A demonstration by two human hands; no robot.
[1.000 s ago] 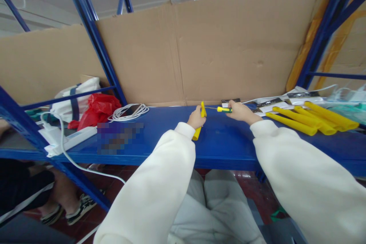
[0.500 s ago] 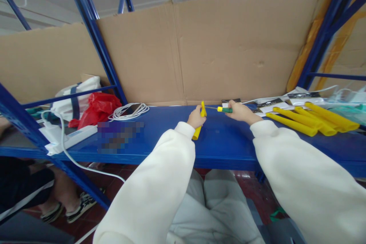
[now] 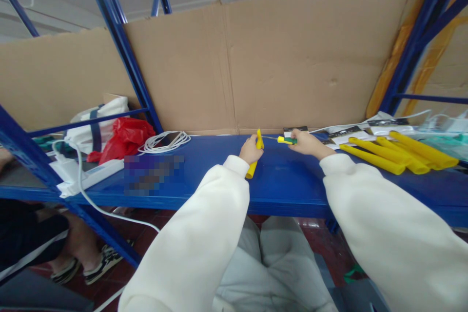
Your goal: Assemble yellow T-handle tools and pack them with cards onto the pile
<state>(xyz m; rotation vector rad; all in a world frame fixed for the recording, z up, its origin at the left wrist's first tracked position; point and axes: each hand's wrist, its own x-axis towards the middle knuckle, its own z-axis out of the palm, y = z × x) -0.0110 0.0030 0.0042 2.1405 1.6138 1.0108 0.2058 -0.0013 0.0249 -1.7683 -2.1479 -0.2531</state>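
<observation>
My left hand is closed around a yellow plastic tool with a tube-like handle and a narrow upper end, held upright and slightly tilted over the blue shelf. In my right hand is a screwdriver with a green and yellow handle. Its thin shaft points left, and the tip reaches the upper end of the yellow tool. Whether the tip sits in a screw is too small to tell. My fingers hide the middle of the yellow tool.
Several more yellow tools lie at the right, by black-and-white packets. At the left are a coiled white cable, a red plastic bag and a power strip. Cardboard stands behind. Another person's legs show lower left.
The screwdriver handle has turned a little in my right hand, with more yellow showing on it now. My left hand and the yellow tool have stayed in place.
</observation>
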